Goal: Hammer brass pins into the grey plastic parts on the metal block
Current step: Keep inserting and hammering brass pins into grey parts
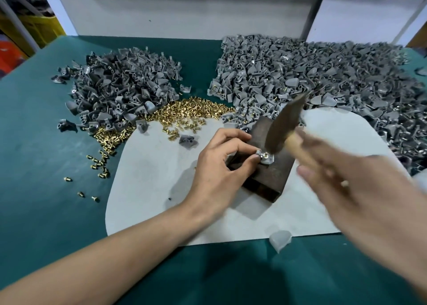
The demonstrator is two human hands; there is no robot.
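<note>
Left hand [223,163] pinches grey part [265,158] with brass pin [265,153] on metal block [270,173]. Right hand [360,189], blurred, grips hammer [285,122] above part.

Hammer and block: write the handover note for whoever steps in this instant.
Left hand: fingertips pinch a grey part on the metal block, with a brass pin standing in it.
Right hand: grips the hammer by its wooden handle, head blurred by motion right over the pin.
Supplies: loose pins heaped behind the block; left pile of grey parts, seemingly unpinned.
Done: right pile, where several parts carry brass pins.
Left: drive this pin home, then work through the left pile.
</note>
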